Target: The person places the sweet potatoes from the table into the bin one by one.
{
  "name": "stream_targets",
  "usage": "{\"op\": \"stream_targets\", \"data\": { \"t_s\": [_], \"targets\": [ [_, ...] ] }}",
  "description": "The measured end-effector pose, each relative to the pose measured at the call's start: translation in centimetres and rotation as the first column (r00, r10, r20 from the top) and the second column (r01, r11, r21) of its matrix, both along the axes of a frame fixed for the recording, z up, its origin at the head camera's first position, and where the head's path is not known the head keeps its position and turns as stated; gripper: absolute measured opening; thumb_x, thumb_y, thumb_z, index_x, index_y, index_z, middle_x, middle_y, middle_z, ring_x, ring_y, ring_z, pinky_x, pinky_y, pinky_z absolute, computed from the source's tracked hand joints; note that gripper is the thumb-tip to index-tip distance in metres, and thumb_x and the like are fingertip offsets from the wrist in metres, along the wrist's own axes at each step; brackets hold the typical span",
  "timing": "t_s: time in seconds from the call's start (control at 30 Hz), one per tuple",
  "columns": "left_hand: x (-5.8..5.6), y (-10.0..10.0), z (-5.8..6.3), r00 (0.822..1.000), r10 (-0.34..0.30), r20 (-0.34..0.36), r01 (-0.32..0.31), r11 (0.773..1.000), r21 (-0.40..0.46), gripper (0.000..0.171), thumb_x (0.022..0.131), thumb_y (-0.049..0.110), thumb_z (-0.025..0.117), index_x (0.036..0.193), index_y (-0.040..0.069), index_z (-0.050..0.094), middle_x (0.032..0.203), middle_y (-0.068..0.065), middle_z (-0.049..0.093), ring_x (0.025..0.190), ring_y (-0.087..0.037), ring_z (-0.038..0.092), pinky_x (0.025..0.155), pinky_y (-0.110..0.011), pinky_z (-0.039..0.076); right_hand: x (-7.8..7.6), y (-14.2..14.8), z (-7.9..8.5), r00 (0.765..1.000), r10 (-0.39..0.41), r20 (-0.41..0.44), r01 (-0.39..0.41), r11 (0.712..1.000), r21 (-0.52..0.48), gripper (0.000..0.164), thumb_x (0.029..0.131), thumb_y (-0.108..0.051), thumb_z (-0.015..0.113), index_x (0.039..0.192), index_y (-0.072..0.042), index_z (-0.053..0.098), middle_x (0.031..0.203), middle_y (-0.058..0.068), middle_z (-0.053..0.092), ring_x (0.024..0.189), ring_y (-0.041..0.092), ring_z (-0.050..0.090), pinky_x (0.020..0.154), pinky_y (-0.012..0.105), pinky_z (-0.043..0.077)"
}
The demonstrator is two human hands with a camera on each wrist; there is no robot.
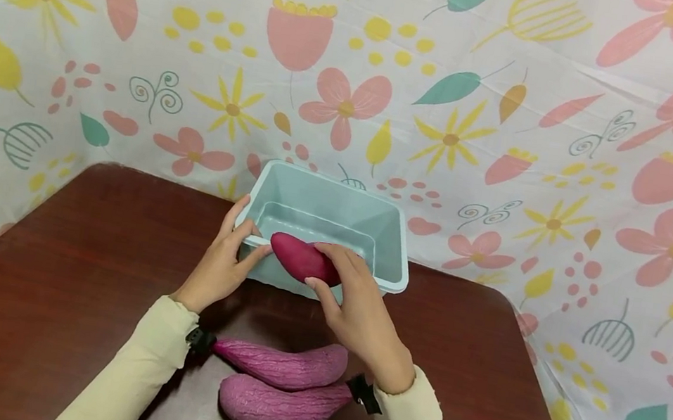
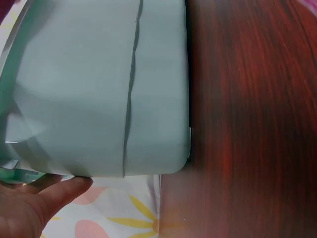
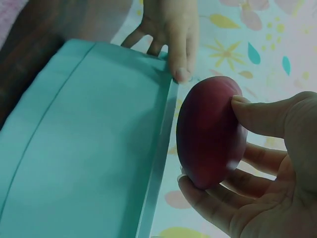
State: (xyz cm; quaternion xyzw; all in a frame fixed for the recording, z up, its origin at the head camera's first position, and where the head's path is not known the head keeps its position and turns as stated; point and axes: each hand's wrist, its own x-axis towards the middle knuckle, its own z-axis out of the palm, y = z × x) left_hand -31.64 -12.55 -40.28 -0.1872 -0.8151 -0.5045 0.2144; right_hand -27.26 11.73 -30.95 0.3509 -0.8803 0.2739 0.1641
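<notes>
My right hand [image 1: 356, 305] holds a smooth, dark red, oval fruit-like thing [image 1: 298, 256] between thumb and fingers, above the front rim of a pale blue plastic bin [image 1: 398, 246]. The right wrist view shows the thumb on one side of the red thing [image 3: 210, 131] and the fingers curled round the other. At the bin's front left corner my left hand [image 1: 221, 259] grips the rim, its thumb at the front and other fingers over the edge. The left wrist view has those fingers [image 2: 64, 196] against the bin's wall [image 2: 84, 99].
Two long, wrinkled purple vegetables, a rear one [image 1: 290, 366] and a front one [image 1: 278, 407], lie side by side on the dark wooden table [image 1: 46, 285] between my forearms. Behind the bin hangs a flower-patterned cloth [image 1: 357, 49].
</notes>
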Motion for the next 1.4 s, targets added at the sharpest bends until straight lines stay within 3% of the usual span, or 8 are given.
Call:
{"op": "stream_targets", "data": {
  "t_s": [0.2, 0.37, 0.6, 0.8, 1.07, 1.13, 1.3, 1.4],
  "targets": [
    [0.0, 0.0, 0.1, 1.0, -0.01, 0.009, 0.01, 1.0, 0.013, 0.018, 0.101, 0.024, 0.067, 0.101, 0.013, 0.053, 0.17, -0.013, 0.009, 0.144, -0.037, 0.038, 0.09, -0.055, 0.045, -1.0, -0.2, 0.4, 1.0, -0.015, 0.003, 0.015, 1.0, 0.001, 0.047, 0.097, -0.018, 0.073, 0.138, -0.005, 0.056, 0.129, 0.009, 0.062, 0.117, 0.024, 0.058, 0.09, 0.04, 0.053],
    [-0.1, 0.0, 0.0, 1.0, -0.013, 0.014, 0.013, 1.0, 0.013, 0.018, 0.102, 0.024, 0.067, 0.1, 0.013, 0.052, 0.17, -0.013, 0.009, 0.148, -0.037, 0.033, 0.092, -0.055, 0.046, -2.1, -0.7, 0.3, 1.0, -0.007, -0.019, 0.007, 1.0, -0.007, 0.046, 0.097, -0.018, 0.073, 0.137, -0.003, 0.057, 0.128, 0.011, 0.063, 0.113, 0.024, 0.06, 0.088, 0.039, 0.053],
    [-0.1, 0.1, -0.1, 1.0, -0.006, 0.006, 0.006, 1.0, -0.002, 0.018, 0.101, 0.023, 0.067, 0.101, 0.012, 0.052, 0.17, -0.014, 0.009, 0.148, -0.038, 0.032, 0.094, -0.05, 0.045, -4.3, -1.3, 0.4, 1.0, -0.019, -0.009, 0.019, 1.0, 0.002, 0.045, 0.097, -0.017, 0.072, 0.137, 0.0, 0.057, 0.126, 0.016, 0.064, 0.107, 0.028, 0.061, 0.087, 0.043, 0.053],
    [0.0, 0.0, 0.1, 1.0, -0.015, -0.012, 0.015, 1.0, 0.007, 0.019, 0.1, 0.021, 0.068, 0.101, 0.01, 0.052, 0.169, -0.017, 0.01, 0.149, -0.042, 0.03, 0.092, -0.055, 0.046, -6.2, -2.3, 0.3, 0.999, -0.049, 0.012, 0.049, 0.999, 0.018, 0.043, 0.096, -0.017, 0.073, 0.134, -0.001, 0.06, 0.127, 0.016, 0.065, 0.111, 0.029, 0.061, 0.091, 0.046, 0.053],
    [-0.1, 0.0, -0.1, 1.0, -0.02, 0.0, 0.02, 1.0, 0.005, 0.019, 0.101, 0.021, 0.067, 0.1, 0.011, 0.051, 0.169, -0.018, 0.01, 0.151, -0.039, 0.026, 0.092, -0.05, 0.046, -7.8, -3.5, -1.0, 0.986, -0.077, 0.145, 0.065, 0.994, 0.084, 0.046, 0.098, -0.023, 0.071, 0.137, -0.002, 0.058, 0.13, 0.015, 0.062, 0.111, 0.029, 0.061, 0.092, 0.045, 0.054],
    [-0.1, 0.0, -0.2, 1.0, -0.023, 0.003, 0.023, 1.0, 0.007, 0.019, 0.101, 0.021, 0.067, 0.1, 0.011, 0.051, 0.169, -0.018, 0.009, 0.152, -0.04, 0.025, 0.092, -0.051, 0.046, -7.9, -3.6, -1.2, 0.977, -0.094, 0.19, 0.076, 0.992, 0.099, 0.048, 0.099, -0.026, 0.07, 0.139, -0.003, 0.057, 0.135, 0.015, 0.061, 0.117, 0.03, 0.06, 0.098, 0.046, 0.051],
    [-0.2, -0.1, -0.1, 0.999, -0.026, 0.026, 0.026, 1.0, 0.009, 0.02, 0.102, 0.024, 0.066, 0.102, 0.01, 0.051, 0.17, -0.015, 0.007, 0.145, -0.041, 0.035, 0.091, -0.053, 0.046, -8.2, -3.5, -1.1, 0.962, -0.129, 0.24, 0.104, 0.988, 0.113, 0.052, 0.101, -0.031, 0.068, 0.143, -0.003, 0.054, 0.144, 0.015, 0.057, 0.136, 0.032, 0.051, 0.112, 0.049, 0.04],
    [-0.2, -0.2, 0.0, 0.999, -0.023, 0.033, 0.023, 1.0, 0.011, 0.02, 0.102, 0.024, 0.066, 0.103, 0.01, 0.051, 0.17, -0.014, 0.007, 0.143, -0.042, 0.038, 0.09, -0.052, 0.045, -8.3, -3.5, -1.1, 0.964, -0.128, 0.231, 0.105, 0.988, 0.112, 0.053, 0.101, -0.033, 0.067, 0.143, -0.003, 0.054, 0.144, 0.015, 0.057, 0.136, 0.032, 0.051, 0.111, 0.05, 0.04]
  ]
}}
